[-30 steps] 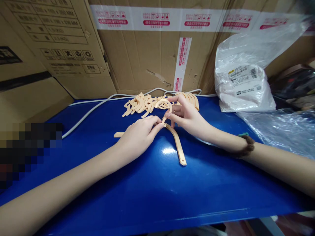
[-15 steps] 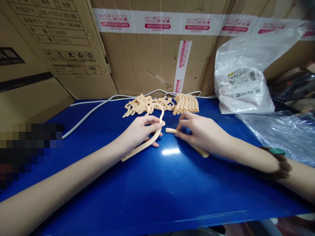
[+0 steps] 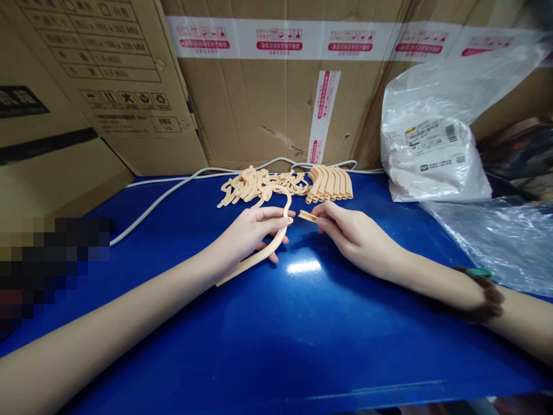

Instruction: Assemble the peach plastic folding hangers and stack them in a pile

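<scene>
My left hand (image 3: 242, 233) is closed on a beige plastic hanger part (image 3: 253, 260), made of a curved hook joined to one long bent arm. The hook curls up and away above my fingers, and the arm slants down to the left under the hand. At the joint, my left thumb presses on a small round end. To the right, my right hand (image 3: 356, 230) pinches a separate beige hanger arm (image 3: 307, 217). Its grooved end points toward the joint, with a small gap between them. The rest of that arm is hidden by the hand.
Behind my hands lie a loose pile of beige hooks (image 3: 242, 185) and a neat row of curved hanger arms (image 3: 330, 183). Cardboard boxes (image 3: 259, 104) wall the back and left of the blue table (image 3: 276, 340). A white cable (image 3: 158, 206), a white plastic bag (image 3: 427, 138) and clear plastic film (image 3: 496, 242) lie around.
My right hand has turned and raised its hanger arm, so the grooved end now faces the joint. The left hand keeps its hold with barely any movement.
</scene>
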{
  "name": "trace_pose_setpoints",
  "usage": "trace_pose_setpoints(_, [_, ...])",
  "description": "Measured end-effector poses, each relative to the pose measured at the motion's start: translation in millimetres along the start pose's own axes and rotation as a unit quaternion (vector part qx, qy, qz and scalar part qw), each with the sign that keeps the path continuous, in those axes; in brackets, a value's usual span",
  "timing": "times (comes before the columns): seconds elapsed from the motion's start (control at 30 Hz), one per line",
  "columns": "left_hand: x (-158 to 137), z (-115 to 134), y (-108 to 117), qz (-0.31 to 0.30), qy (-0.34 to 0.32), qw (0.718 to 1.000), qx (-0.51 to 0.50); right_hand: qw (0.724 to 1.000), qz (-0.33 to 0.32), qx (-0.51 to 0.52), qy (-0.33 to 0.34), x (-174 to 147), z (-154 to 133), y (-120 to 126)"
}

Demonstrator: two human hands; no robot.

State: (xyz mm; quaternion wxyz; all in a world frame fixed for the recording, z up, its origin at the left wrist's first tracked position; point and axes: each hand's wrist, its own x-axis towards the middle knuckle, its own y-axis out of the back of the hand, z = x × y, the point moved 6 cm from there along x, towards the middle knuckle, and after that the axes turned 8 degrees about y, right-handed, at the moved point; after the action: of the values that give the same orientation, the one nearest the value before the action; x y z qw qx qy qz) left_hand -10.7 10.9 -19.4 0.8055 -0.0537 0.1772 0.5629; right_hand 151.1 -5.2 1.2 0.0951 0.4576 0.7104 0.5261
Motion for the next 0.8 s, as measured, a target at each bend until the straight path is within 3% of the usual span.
trace_pose_setpoints(0.17, [1.6, -1.3, -1.3, -0.015, 0.024, 1.0, 0.013, 0.998, -0.044, -0.042, -0.016, -3.3, 1.5, -6.0])
trace_pose_setpoints(0.3, [3.9, -0.8, -0.5, -0.026, 0.019, 0.999, 0.02, 0.997, -0.042, -0.062, 0.007, -2.6, -0.5, -7.2])
trace_pose_setpoints(0.8, [5.4, -3.2, -1.3, -0.041, 0.018, 0.999, 0.011, 0.992, 0.041, 0.119, 0.012, -2.6, 7.3, -2.4])
